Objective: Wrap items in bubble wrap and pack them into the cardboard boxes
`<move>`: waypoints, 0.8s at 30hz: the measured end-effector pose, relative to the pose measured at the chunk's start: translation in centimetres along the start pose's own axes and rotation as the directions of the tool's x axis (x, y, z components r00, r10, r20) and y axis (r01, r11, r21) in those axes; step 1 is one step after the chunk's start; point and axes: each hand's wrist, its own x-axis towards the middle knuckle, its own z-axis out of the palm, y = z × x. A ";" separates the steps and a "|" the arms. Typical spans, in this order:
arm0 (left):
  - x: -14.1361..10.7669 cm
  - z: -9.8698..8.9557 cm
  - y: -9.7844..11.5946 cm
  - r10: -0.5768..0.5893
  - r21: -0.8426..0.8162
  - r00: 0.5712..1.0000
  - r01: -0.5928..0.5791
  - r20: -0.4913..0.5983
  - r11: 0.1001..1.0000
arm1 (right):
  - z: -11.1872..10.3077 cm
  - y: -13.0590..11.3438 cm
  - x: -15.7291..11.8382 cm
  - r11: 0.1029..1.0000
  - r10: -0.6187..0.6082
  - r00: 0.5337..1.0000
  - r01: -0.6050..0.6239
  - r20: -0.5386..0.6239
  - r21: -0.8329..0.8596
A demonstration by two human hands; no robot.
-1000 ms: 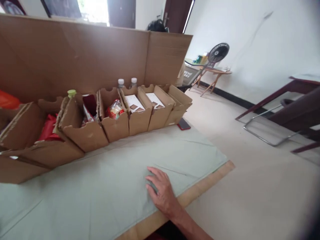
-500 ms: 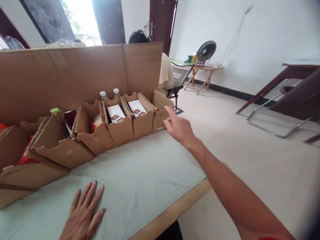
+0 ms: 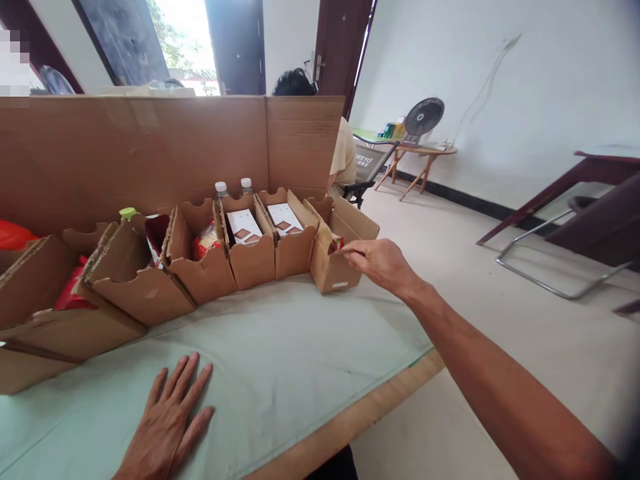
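My right hand (image 3: 383, 263) pinches the front edge of the rightmost cardboard bin (image 3: 337, 270), which stands turned at an angle and a little apart from its neighbour. Something red shows inside that bin. My left hand (image 3: 167, 417) lies flat with its fingers spread on the pale green cloth (image 3: 280, 340). More open bins stand in a row to the left. Two of them hold white boxes (image 3: 243, 225) (image 3: 285, 219); another holds a red and clear packet (image 3: 206, 241). Farther left, a red item (image 3: 75, 287) lies in a bin.
A tall cardboard panel (image 3: 200, 143) rises behind the bins, with two bottles (image 3: 246, 185) before it. Beyond sits a person (image 3: 344, 157) by a folding chair (image 3: 367, 163). A fan (image 3: 424, 117) stands on a small table. The wooden table edge (image 3: 350, 423) runs nearby.
My right hand has closed on the rightmost bin's edge, and that bin has come toward me and turned away from the row. My left hand stays flat. The camera view has shifted slightly.
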 end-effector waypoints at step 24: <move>1.8 -7.7 7.1 -0.282 -0.614 0.956 0.272 0.083 0.741 | 0.9 -4.7 -7.8 0.473 0.565 0.745 0.060 -0.355 0.879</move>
